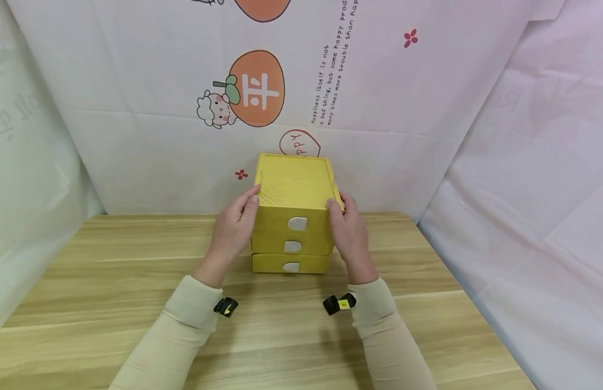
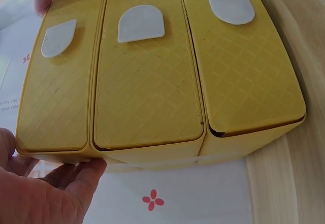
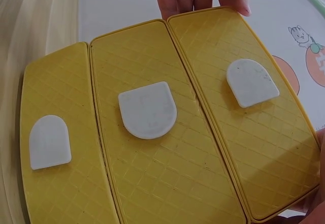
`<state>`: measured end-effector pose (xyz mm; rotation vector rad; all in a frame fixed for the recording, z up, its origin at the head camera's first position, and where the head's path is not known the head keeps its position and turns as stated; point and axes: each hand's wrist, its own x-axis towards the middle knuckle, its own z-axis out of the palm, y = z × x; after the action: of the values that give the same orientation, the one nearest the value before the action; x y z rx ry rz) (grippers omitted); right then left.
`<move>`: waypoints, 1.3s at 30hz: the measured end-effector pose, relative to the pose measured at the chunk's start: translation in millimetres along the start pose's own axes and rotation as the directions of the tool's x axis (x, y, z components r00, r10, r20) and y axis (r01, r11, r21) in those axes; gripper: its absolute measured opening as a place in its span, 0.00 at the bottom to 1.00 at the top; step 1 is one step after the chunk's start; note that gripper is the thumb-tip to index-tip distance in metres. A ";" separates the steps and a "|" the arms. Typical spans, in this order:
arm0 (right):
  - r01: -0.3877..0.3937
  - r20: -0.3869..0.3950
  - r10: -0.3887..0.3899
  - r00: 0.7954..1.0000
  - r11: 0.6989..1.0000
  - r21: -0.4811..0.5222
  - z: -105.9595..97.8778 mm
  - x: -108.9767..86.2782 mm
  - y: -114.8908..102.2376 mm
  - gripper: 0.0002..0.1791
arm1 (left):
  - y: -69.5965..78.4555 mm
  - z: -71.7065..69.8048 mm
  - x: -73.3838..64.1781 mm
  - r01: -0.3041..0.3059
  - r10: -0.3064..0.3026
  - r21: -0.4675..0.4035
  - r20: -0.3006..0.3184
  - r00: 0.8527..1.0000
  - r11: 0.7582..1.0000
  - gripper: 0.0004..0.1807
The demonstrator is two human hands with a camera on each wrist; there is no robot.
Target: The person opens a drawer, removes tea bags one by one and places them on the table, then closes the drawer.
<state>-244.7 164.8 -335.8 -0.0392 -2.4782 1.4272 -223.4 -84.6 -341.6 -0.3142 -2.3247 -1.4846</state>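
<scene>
A yellow box with three stacked drawers stands upright at the back of the table, its front towards me. Each drawer front bears a white rounded tab. My left hand grips the box's upper left side, thumb at the top front corner. On the opposite side my right hand holds the upper right edge, its thumb over the front corner. In the left wrist view, the left fingers reach along the box's side. All three drawers are closed, with a narrow dark gap at the corner of the lowest drawer front.
Behind the box hangs a white printed cloth with orange fruit drawings. More white cloth walls the right side, and another sheet the left. The wood-grain table extends in front of the box. Each wrist wears a black strap.
</scene>
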 end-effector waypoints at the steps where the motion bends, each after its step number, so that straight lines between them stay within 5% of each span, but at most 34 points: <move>1: 0.000 -0.003 0.000 1.000 1.000 0.000 1.1 0.2 -0.8 0.34 | -0.4 -1.0 -0.1 0.003 -0.003 -0.001 -0.005 1.000 1.000 0.29; 39: 0.005 0.048 -0.007 0.999 0.999 0.050 17.5 2.9 -10.4 0.34 | -5.8 -17.2 -3.7 0.013 -0.011 0.027 -0.057 0.998 1.000 0.28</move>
<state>-250.7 145.2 -334.6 0.0129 -2.4774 1.5038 -219.1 -102.7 -341.4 -0.2477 -2.3045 -1.4467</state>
